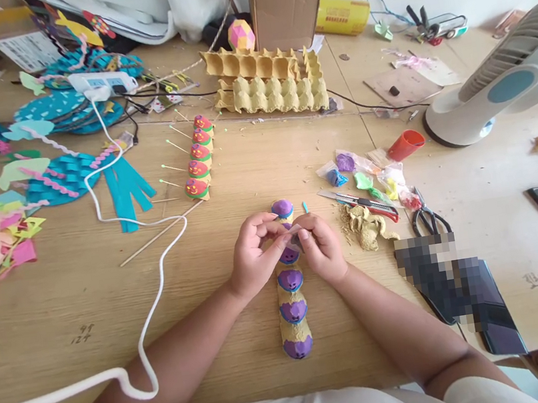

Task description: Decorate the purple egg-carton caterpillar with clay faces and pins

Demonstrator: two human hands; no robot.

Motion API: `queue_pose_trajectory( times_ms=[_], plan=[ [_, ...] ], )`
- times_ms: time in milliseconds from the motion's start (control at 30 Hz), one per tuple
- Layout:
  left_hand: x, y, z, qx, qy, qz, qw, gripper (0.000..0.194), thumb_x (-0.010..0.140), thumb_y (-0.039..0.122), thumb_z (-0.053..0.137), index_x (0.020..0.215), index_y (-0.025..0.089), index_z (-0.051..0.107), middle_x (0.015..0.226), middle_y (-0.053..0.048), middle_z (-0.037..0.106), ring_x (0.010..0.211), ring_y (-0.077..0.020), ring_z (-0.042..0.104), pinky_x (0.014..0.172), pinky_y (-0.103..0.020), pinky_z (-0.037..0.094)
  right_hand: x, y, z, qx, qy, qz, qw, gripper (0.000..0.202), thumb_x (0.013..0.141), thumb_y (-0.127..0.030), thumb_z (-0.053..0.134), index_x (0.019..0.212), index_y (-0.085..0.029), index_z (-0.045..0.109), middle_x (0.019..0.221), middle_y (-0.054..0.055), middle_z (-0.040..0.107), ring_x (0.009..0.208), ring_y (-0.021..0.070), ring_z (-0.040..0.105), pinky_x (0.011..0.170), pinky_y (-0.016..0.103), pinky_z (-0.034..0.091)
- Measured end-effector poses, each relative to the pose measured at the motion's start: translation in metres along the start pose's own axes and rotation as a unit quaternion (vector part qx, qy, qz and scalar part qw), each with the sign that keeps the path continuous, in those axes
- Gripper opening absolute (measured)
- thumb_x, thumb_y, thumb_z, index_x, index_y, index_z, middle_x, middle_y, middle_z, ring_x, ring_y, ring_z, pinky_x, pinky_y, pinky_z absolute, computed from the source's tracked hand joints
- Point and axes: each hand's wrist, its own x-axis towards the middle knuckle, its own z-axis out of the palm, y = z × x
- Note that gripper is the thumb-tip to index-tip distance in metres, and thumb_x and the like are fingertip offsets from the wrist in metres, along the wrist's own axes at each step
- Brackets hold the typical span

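My left hand [255, 256] and my right hand [323, 246] meet over the middle of the table, fingertips pinched on a small clear plastic bag [295, 238] with something dark in it. Below them lies an egg carton strip [291, 298], its bumps capped in purple clay with blue edging. Dark face marks show on the nearer caps; my fingers partly cover the farther ones. A tiny blue stick [305, 207] lies just beyond my right hand. Close by on the right are a utility knife [368, 203] and torn carton scraps [366, 226].
Bagged coloured clay [359, 174], a red cup [405, 145], scissors [430, 218] and a white fan [489, 88] stand or lie to the right. A red-and-green carton strip [199, 158] and a white cable [161, 271] are left. Egg cartons [278, 92] lie at the back.
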Motion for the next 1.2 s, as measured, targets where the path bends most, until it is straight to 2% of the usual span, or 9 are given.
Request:
queue_pose_trajectory(
  times_ms=[100, 267, 433, 533, 633, 833, 967, 1100, 1200],
  plan=[
    [-0.0007, 0.0008, 0.0005, 0.001, 0.002, -0.007, 1.0, 0.035, 0.091, 0.023, 0.079, 0.117, 0.023, 0.055, 0.089, 0.001, 0.075, 0.084, -0.0102, 0.074, 0.08, -0.021, 0.06, -0.0009, -0.0024, -0.0012, -0.02, 0.005, 0.002, 1.0, 0.016, 0.106, -0.025, 0.05, 0.095, -0.024, 0.062, 0.087, 0.004, 0.071, 0.079, 0.017, 0.066, 0.073, 0.033, 0.055],
    [-0.0007, 0.0019, 0.0003, -0.013, -0.02, -0.012, 1.0, 0.042, 0.092, 0.028, 0.077, 0.126, 0.023, 0.052, 0.088, 0.001, 0.074, 0.085, -0.0111, 0.072, 0.081, -0.023, 0.06, -0.0014, -0.0025, -0.0013, -0.051, -0.007, -0.016, 0.999, 0.014, 0.104, -0.024, 0.051, 0.094, -0.025, 0.061, 0.086, 0.005, 0.072, 0.077, 0.0178, 0.067, 0.071, 0.034, 0.055],
    [-0.0007, 0.0019, 0.0003, -0.008, -0.003, -0.013, 1.0, 0.039, 0.092, 0.026, 0.078, 0.122, 0.023, 0.054, 0.088, 0.001, 0.074, 0.085, -0.0112, 0.073, 0.08, -0.022, 0.06, -0.003, 0.0003, 0.0012, -0.053, -0.01, 0.0, 0.999, 0.007, 0.103, -0.027, 0.054, 0.098, -0.025, 0.059, 0.086, 0.004, 0.071, 0.075, 0.0174, 0.066, 0.068, 0.033, 0.053],
    [-0.0008, 0.0022, 0.0006, -0.004, 0.008, -0.013, 1.0, 0.037, 0.091, 0.025, 0.079, 0.119, 0.022, 0.055, 0.087, 0.001, 0.074, 0.083, -0.0107, 0.073, 0.079, -0.022, 0.06, -0.0034, 0.0001, 0.0018, -0.052, -0.009, -0.017, 0.998, 0.006, 0.102, -0.023, 0.056, 0.097, -0.025, 0.058, 0.083, 0.002, 0.069, 0.073, 0.0168, 0.063, 0.066, 0.032, 0.051],
    [-0.0006, 0.0025, 0.0005, -0.015, -0.001, -0.014, 1.0, 0.042, 0.09, 0.023, 0.079, 0.123, 0.023, 0.053, 0.088, 0.001, 0.076, 0.084, -0.0105, 0.074, 0.079, -0.021, 0.06, -0.0035, -0.0016, 0.0014, -0.056, -0.003, -0.032, 0.998, 0.009, 0.101, -0.02, 0.054, 0.094, -0.025, 0.057, 0.081, 0.002, 0.068, 0.071, 0.0165, 0.062, 0.067, 0.032, 0.051],
    [-0.0002, 0.0011, -0.0009, -0.026, -0.017, -0.019, 0.999, 0.044, 0.092, 0.021, 0.077, 0.128, 0.023, 0.051, 0.094, -0.001, 0.078, 0.09, -0.0125, 0.077, 0.085, -0.025, 0.062, -0.0024, -0.0036, 0.0013, -0.038, 0.033, 0.035, 0.998, 0.011, 0.103, -0.028, 0.055, 0.094, -0.024, 0.06, 0.084, 0.003, 0.068, 0.073, 0.0165, 0.062, 0.068, 0.032, 0.051],
    [0.0007, 0.0008, -0.0014, -0.019, -0.009, -0.02, 1.0, 0.043, 0.091, 0.024, 0.078, 0.126, 0.023, 0.052, 0.093, -0.001, 0.078, 0.088, -0.013, 0.077, 0.083, -0.025, 0.062, 0.0003, -0.0041, 0.0012, -0.019, 0.013, 0.032, 0.999, 0.011, 0.1, -0.028, 0.062, 0.09, -0.024, 0.061, 0.079, 0.001, 0.066, 0.07, 0.016, 0.061, 0.067, 0.031, 0.05],
    [0.0019, 0.0023, -0.0011, -0.018, -0.008, -0.027, 0.999, 0.043, 0.092, 0.027, 0.078, 0.126, 0.023, 0.052, 0.09, -0.001, 0.077, 0.086, -0.0134, 0.076, 0.083, -0.026, 0.062, 0.0008, -0.0049, 0.0003, -0.024, 0.029, 0.044, 0.998, 0.015, 0.102, -0.029, 0.06, 0.088, -0.024, 0.061, 0.08, 0.002, 0.066, 0.071, 0.0165, 0.061, 0.068, 0.032, 0.05],
    [0.0017, 0.0022, -0.0006, -0.022, 0.01, -0.03, 0.999, 0.039, 0.091, 0.027, 0.08, 0.118, 0.023, 0.053, 0.086, 0.001, 0.076, 0.083, -0.0125, 0.076, 0.079, -0.024, 0.061, -0.0001, -0.0041, -0.0002, -0.004, 0.034, 0.052, 0.998, 0.016, 0.101, -0.032, 0.061, 0.088, -0.023, 0.062, 0.079, 0.002, 0.065, 0.069, 0.016, 0.058, 0.066, 0.031, 0.048]
  ],
)
